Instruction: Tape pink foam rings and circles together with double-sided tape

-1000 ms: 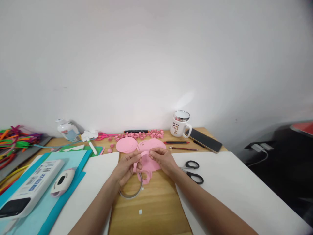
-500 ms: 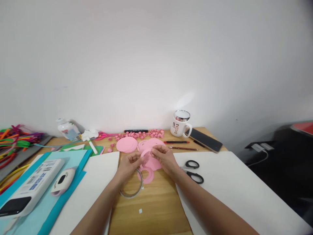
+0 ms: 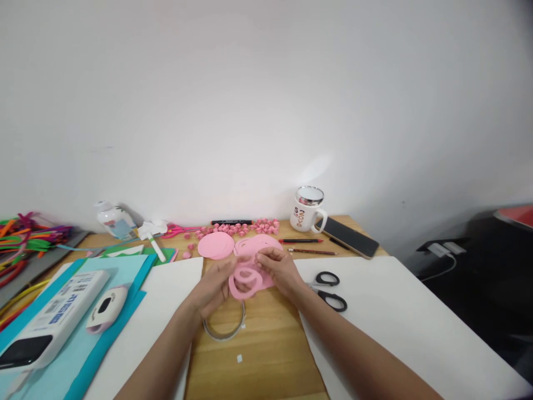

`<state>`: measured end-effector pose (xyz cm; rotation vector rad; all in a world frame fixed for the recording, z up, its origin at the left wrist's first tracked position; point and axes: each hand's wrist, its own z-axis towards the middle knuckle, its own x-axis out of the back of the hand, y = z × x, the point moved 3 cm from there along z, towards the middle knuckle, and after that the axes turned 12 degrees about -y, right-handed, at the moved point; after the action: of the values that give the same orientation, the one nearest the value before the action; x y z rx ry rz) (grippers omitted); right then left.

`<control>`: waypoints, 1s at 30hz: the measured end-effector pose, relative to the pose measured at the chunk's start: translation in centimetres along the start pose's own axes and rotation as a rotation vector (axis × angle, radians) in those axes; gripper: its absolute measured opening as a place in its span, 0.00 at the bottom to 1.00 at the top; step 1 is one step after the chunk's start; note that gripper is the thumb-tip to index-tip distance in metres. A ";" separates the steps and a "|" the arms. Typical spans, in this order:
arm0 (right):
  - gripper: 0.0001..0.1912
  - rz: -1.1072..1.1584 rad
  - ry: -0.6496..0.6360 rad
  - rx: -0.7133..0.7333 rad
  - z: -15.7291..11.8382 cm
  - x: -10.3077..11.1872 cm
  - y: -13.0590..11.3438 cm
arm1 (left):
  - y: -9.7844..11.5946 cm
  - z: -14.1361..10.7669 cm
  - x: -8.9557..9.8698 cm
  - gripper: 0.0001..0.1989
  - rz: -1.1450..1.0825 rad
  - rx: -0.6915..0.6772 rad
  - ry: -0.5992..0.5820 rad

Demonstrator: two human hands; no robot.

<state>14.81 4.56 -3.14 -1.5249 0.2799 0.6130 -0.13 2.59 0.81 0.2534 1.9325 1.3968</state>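
Note:
A pink paper spiral [image 3: 245, 284] hangs between my two hands above the wooden table. My left hand [image 3: 214, 286] has its fingers curled round the left side of the spiral. With thumb and fingers pinched, my right hand [image 3: 275, 266] grips the spiral's upper right part. Behind them lie pink paper circles [image 3: 216, 245], with more pink paper [image 3: 260, 243] partly hidden by my fingers. A roll of tape [image 3: 222, 336] lies just below my left hand. Small pink rolled pieces [image 3: 266, 226] are heaped farther back.
Black-handled scissors [image 3: 333, 300] lie on white paper [image 3: 375, 311] at the right. A mug [image 3: 306, 214] and a phone [image 3: 350, 238] stand behind. Left are a glue gun-like white device [image 3: 106, 308], a long white device [image 3: 62, 314], teal sheets [image 3: 129, 311] and a bottle [image 3: 114, 221].
My left hand has opened out a little and shifted left and down. The pink paper now hangs lower as a looped spiral in front of my fingers.

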 end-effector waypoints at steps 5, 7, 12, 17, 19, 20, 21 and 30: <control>0.13 0.014 -0.012 -0.041 -0.3 -0.3 0.0 | -1.3 0.7 0.2 0.19 0.332 0.056 0.048; 0.14 0.008 -0.019 -0.056 -0.3 -0.3 0.1 | -1.1 0.7 0.3 0.18 0.408 0.043 0.068; 0.14 0.021 -0.030 -0.080 -0.2 -0.3 0.3 | 0.1 0.6 0.2 0.16 0.513 -0.088 0.111; 0.12 -0.007 -0.051 -0.090 -0.3 -0.4 0.2 | 0.3 0.7 0.0 0.15 0.512 -0.115 0.150; 0.12 -0.027 -0.047 -0.096 -0.3 -0.5 0.1 | 0.0 0.7 0.3 0.16 0.473 -0.081 0.195; 0.12 -0.033 -0.038 -0.101 -0.4 -0.5 0.1 | -0.1 0.7 0.4 0.16 0.461 -0.067 0.202; 0.12 -0.035 -0.029 -0.108 -0.4 -0.4 0.2 | -0.2 0.7 0.5 0.16 0.452 -0.056 0.205; 0.14 0.065 -0.062 -0.119 0.0 -0.3 0.6 | -0.4 0.7 0.9 0.16 0.397 -0.020 0.268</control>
<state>14.27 4.45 -3.53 -1.6126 0.2494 0.7383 -0.18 3.43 -0.08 0.4822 2.1654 1.7811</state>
